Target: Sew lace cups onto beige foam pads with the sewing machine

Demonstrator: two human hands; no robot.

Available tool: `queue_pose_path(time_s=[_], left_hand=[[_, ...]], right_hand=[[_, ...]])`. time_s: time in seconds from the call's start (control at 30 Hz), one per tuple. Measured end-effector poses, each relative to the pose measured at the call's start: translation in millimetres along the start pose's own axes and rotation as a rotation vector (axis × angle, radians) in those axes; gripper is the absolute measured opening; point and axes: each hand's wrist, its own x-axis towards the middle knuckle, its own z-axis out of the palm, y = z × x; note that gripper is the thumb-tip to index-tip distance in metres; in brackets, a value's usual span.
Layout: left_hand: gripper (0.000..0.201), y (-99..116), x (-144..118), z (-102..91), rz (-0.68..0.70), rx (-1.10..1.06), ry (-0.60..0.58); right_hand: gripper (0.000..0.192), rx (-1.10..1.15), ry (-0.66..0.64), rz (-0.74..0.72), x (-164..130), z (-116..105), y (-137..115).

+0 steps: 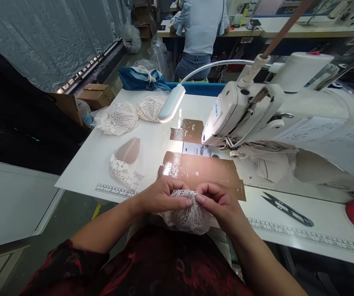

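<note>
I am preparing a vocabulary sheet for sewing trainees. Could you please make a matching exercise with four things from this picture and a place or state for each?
Things
1. Lace cup
2. Thread snips
3. Lamp head
4. Blue bundle

Places or states
A. On the table, beyond the right hand
B. Tied with a white knot
C. Between the fingers of both hands
D. At the end of a curved gooseneck

Pairs: 1-C, 2-A, 3-D, 4-B

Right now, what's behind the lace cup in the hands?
Beyond the lace cup: brown sheet, then the metal plate. The table edge directly behind is hidden by cup and fingers.
</note>
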Motion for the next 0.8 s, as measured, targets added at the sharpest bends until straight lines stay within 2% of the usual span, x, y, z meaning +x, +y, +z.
queue_pose_path(time_s=[0.13, 0.2, 0.23, 0.3, 0.33, 0.4, 0.43, 0.47, 0.5, 0.57, 0.67, 0.73, 0.8], left_hand=[[0.032, -7.8, 10.1, 7.7, -0.125, -0.326, 0.117], [0.037, -4.8, 9.3, 0.4, -0.145, -0.426, 0.205], [0.038, -0.4, 7.3, -6.8, -0.122, -0.41, 0.266], [0.035, 13.1, 2.7, -25.7, -0.025, -0.221, 0.427], [0.031, 20.7, 1.9, -35.3, 0.043, -0.037, 0.522], [0.026, 33.2, 8.0, -49.5, 0.176, 0.458, 0.696], [0.025, 36.4, 16.0, -52.6, 0.231, 0.716, 0.733], [0.025, 36.9, 27.2, -52.4, 0.264, 0.966, 0.726], [0.022, 34.6, 41.1, -49.3, 0.285, 1.186, 0.668], [0.014, 23.3, 71.8, -35.7, 0.224, 1.568, 0.475], [0.014, 1.2, 105.8, -8.1, 0.192, 1.645, 0.335], [0.016, -7.9, 111.6, 6.5, 0.199, 1.654, 0.277], [0.021, -9.3, 105.9, 13.4, 0.244, 1.659, 0.221]], right_hand=[[0.025, 0.099, 0.01, 0.049, 8.3, -5.2, 3.8], [0.023, 0.079, 0.063, 0.04, 9.1, -11.0, 2.4], [0.023, 0.069, 0.113, 0.025, 8.2, -15.0, 1.0], [0.025, 0.049, 0.238, 0.006, 4.4, -25.3, -2.3], [0.026, 0.03, 0.296, -0.001, 2.2, -31.3, -4.0], [0.026, -0.054, 0.365, -0.014, -1.1, -43.7, -7.2], [0.026, -0.119, 0.381, -0.031, -1.3, -49.5, -8.9], [0.025, -0.191, 0.385, -0.058, -0.4, -54.9, -10.6], [0.024, -0.273, 0.377, -0.09, 1.7, -59.5, -12.5], [0.021, -0.449, 0.334, -0.141, 9.6, -66.3, -16.8], [0.023, -0.71, 0.222, -0.155, 26.2, -70.1, -22.4], [0.025, -0.864, 0.168, -0.161, 36.8, -68.8, -23.0], [0.025, -1.009, 0.13, -0.189, 44.5, -65.4, -19.8]])
